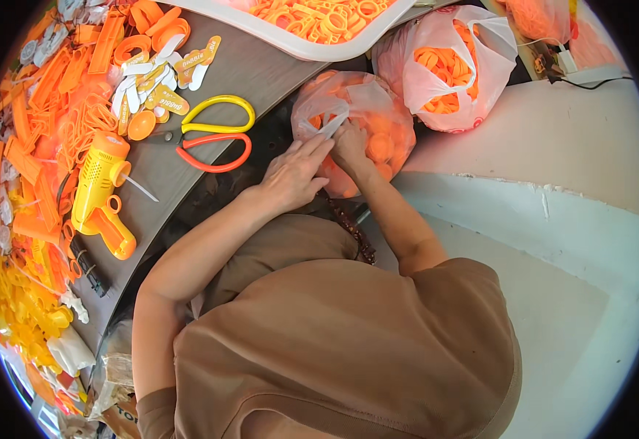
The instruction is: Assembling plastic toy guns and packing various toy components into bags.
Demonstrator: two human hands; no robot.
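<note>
A clear plastic bag [396,121] full of round orange parts stands just beyond my body, at the top middle. My left hand [294,174] is at the bag's near left side, its fingers closed on the edge of the plastic and the thumb apart. My right hand [350,148] reaches into the mouth of this bag with bent fingers. Its fingertips are hidden by the plastic and the orange parts, so what it holds, if anything, does not show.
A white tray [312,50] of orange parts and a second bag [484,102] with orange pieces lie beyond. On the left table are scissors [213,154], a yellow toy hair dryer [94,186], labels [166,101] and piled orange parts [45,95]. A pale ledge [539,139] runs along the right.
</note>
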